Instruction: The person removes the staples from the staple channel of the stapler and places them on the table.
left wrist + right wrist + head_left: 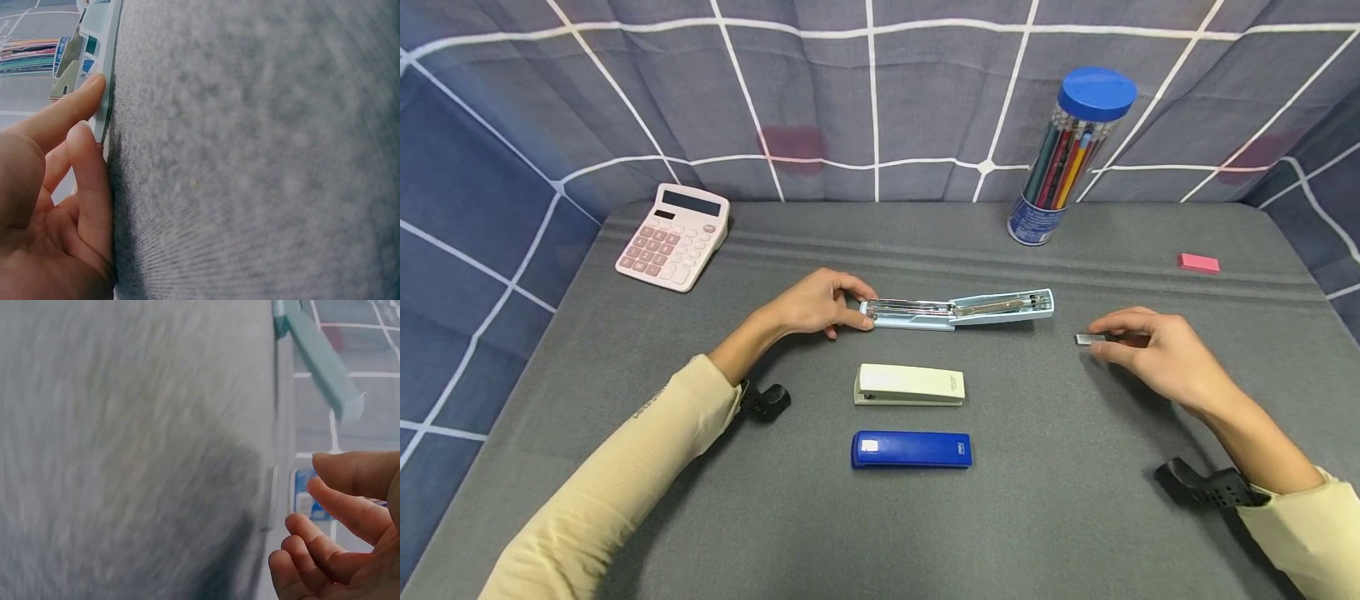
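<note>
Calculator (677, 237) sits at far left, its screen end pointing far; right of it and nearer, the left hand (816, 302) has thumb and fingers pinched on the left end of a light blue stapler (951, 320), which lies unfolded near the middle of the grey table (1022, 517); its long axis runs left to right, the base along the cloth at left, the upper arm swung out to point right and slightly far, its right tip raised off the table; nearer, one behind the other, a cream stapler (912, 385) and a dark blue stapler (912, 450) lie roughly parallel to it, strips of cloth between all three; farther right, a tall tub (1037, 221) of pencils (1063, 162) stands by the table's far edge, apart from the raised tip; a stretch of cloth gives room between that tip and a small silvery strip (1090, 339), partly hidden by the right hand (1168, 354); there the thumb and fingers are parted and loosely bent, released; at far right, a pink block (1198, 263) lies toward the table's right edge.
</note>
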A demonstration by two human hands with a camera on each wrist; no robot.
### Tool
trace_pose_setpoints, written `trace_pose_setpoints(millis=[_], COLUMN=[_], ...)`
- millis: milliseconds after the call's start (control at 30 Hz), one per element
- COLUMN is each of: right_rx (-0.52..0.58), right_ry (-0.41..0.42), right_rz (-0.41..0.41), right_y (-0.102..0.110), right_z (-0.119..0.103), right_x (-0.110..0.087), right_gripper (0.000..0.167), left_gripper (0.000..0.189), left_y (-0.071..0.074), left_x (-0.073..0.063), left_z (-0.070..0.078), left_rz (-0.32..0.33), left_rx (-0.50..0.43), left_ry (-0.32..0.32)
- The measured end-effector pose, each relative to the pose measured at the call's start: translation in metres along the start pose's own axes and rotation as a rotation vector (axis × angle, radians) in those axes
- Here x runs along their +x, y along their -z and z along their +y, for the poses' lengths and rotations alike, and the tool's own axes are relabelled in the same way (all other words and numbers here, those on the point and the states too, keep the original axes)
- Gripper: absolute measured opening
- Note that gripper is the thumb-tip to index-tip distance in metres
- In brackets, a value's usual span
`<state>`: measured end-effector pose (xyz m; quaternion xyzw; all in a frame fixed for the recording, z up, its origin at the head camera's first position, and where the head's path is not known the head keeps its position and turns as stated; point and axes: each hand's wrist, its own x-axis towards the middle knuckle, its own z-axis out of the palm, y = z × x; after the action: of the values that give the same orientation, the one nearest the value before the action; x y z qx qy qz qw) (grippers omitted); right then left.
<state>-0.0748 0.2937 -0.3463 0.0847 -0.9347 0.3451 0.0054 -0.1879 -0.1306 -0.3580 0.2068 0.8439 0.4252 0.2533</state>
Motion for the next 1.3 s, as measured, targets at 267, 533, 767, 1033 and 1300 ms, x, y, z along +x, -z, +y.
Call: trace_pose_setpoints(millis=[267, 533, 767, 1033, 1300], right_rx=[0.103, 0.211, 0.237, 0.219, 0.235], right_ry=[0.129, 0.226, 0.261, 0.299, 0.314], right_rz=[-0.082, -0.202, -0.266, -0.267, -0.306], right_y=[-0.015, -0.049, -0.078, -0.093, -0.093], right_z=[-0.039, -0.089, -0.121, -0.126, -0.125], right_x=[-0.01, -0.009, -0.002, 0.006, 0.01], right_gripper=[0.015, 0.012, 0.019, 0.025, 0.023], left_gripper=[0.042, 0.041, 0.042, 0.043, 0.049], left_y=[-0.001, -0.002, -0.002, -0.003, -0.011], left_x=[0.003, 0.004, 0.004, 0.002, -0.011], left_z=[-0.001, -0.001, -0.002, 0.0, 0.002], left_rz=[0.009, 0.013, 0.013, 0.013, 0.053], left_rx=[-0.008, -0.006, -0.015, -0.005, -0.028], left_ry=[0.004, -0.002, 0.0, 0.011, -0.033])
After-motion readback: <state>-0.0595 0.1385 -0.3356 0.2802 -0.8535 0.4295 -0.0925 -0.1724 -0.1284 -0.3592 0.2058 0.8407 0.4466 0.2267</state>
